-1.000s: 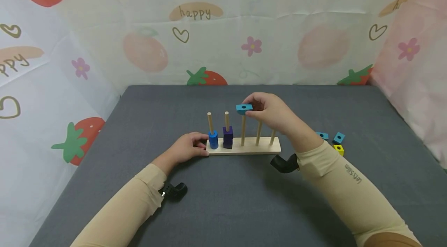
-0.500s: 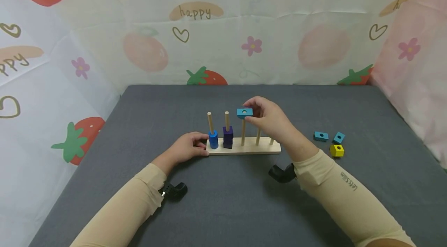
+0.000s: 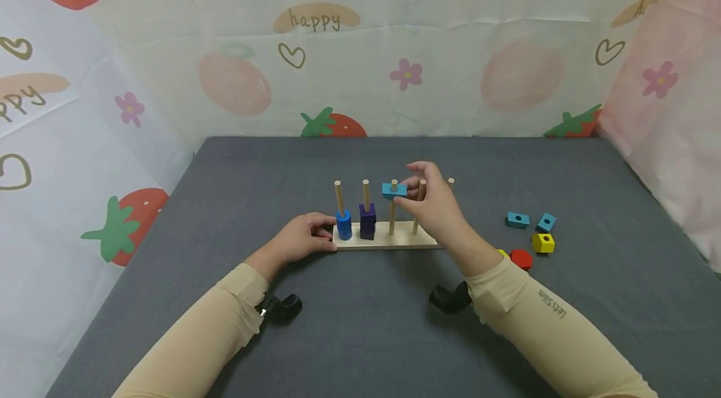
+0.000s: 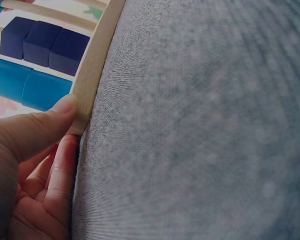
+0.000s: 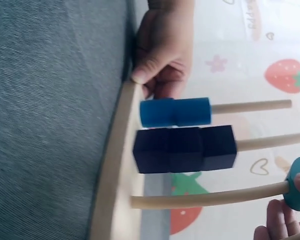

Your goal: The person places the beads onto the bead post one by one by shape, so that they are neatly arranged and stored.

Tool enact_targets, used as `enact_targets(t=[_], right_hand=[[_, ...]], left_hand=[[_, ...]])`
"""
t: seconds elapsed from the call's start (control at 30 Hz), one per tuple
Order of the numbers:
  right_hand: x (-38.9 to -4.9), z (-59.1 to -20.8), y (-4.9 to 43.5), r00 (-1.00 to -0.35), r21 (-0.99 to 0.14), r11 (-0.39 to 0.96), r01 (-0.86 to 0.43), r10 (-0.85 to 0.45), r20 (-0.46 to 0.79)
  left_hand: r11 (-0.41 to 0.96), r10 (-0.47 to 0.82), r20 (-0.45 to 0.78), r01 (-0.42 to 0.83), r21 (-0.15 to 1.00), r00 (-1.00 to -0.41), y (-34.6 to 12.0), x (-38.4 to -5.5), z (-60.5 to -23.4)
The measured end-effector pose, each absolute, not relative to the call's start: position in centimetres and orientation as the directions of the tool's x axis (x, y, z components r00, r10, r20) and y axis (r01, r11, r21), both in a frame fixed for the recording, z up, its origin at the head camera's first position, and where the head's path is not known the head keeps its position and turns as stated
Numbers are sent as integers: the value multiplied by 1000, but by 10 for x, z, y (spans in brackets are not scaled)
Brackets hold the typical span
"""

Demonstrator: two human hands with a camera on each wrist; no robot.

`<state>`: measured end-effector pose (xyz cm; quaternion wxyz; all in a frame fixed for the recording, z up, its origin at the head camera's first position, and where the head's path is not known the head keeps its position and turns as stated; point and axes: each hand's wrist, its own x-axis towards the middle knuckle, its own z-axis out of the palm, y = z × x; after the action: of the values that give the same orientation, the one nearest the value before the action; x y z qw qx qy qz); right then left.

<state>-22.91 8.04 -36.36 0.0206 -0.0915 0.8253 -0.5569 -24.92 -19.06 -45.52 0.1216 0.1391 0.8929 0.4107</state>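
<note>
Head view: teal block (image 3: 387,191) is near the top of the middle peg (image 3: 392,213), right hand (image 3: 436,213) pinching it and kinda blocking the base (image 3: 402,236)'s right end. Left hand (image 3: 301,238)'s gripping the other end by the blue stack (image 3: 344,226). Right forearm (image 3: 481,258) half-hides a yellow piece (image 3: 503,253) beside a red piece (image 3: 521,259).

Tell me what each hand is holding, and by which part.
Right hand: the light-blue block, pinched at its right end. Left hand: the wooden base, held at its left end.
</note>
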Motion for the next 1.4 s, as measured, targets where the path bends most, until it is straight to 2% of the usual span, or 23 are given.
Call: enact_targets(t=[0.37, 1.03, 1.4], right_hand=[[-229, -389, 78, -993, -926, 378, -22, -112, -23], [-229, -419, 80, -989, -959, 284, 25, -132, -65], [-230, -430, 79, -987, -942, 333, 37, -133, -85]], left_hand=[[629, 342, -118, 134, 766, -932, -190, -250, -456], [625, 339, -118, 129, 770, -933, -190, -251, -456], [640, 335, -122, 130, 757, -934, -189, -250, -455]])
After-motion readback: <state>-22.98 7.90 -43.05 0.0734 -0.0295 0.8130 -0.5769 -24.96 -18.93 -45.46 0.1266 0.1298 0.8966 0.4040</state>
